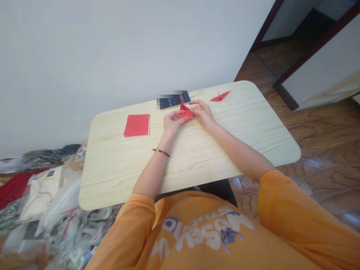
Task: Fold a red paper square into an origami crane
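Observation:
Between my two hands is a partly folded piece of red origami paper [185, 113], with one point standing up. My left hand [172, 122] pinches its left side between thumb and fingers. On the other side, my right hand [204, 114] grips the right edge, its index finger stretched out above the paper. A finished red paper crane [220, 96] with spread wings rests to the right, near the back of the table. To the left lies a square stack of red paper [137, 125].
A phone [174, 100] with a cable lies at the table's back edge, just behind my hands. The pale wooden table [118, 168] has rounded corners and stands against a white wall [126, 48]. Clothes and plastic bags [62, 198] are piled at the lower left.

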Action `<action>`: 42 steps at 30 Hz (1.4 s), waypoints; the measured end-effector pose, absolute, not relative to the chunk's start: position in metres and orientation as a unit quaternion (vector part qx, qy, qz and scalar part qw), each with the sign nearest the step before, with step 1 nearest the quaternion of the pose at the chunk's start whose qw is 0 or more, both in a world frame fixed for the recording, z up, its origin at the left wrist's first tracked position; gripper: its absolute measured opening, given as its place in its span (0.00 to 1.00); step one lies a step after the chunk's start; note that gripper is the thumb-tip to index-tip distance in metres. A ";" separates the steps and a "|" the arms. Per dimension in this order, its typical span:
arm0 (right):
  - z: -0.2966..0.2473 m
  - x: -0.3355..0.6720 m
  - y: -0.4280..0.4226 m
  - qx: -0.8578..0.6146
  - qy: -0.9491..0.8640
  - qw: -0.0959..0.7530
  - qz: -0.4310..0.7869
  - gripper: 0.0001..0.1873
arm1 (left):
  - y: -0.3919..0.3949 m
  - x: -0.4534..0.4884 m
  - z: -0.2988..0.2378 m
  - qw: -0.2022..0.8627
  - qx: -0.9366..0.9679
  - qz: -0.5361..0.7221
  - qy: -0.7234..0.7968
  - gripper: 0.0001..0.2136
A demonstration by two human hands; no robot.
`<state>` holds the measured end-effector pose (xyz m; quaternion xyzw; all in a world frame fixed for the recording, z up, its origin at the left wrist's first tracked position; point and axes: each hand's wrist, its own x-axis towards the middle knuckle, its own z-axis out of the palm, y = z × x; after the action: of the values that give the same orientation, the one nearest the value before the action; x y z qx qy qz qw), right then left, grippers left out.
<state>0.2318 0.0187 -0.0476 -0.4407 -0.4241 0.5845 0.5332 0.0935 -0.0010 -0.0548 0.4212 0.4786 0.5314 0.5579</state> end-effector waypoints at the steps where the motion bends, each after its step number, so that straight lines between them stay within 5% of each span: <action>1: -0.048 0.232 0.019 -0.439 -0.426 0.532 0.585 0.14 | -0.001 0.094 -0.054 0.559 0.419 0.533 0.477 0.19; 28: -0.054 0.231 0.019 -0.433 -0.445 0.526 0.581 0.22 | -0.001 0.095 -0.052 0.559 0.405 0.550 0.470 0.14; 42: -0.058 0.230 0.021 -0.458 -0.420 0.549 0.560 0.20 | 0.000 0.096 -0.052 0.588 0.372 0.559 0.450 0.25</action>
<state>0.2302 0.0205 -0.0579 -0.4580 -0.4197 0.5597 0.5485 0.0958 -0.0001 -0.0520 0.3721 0.4502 0.5591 0.5885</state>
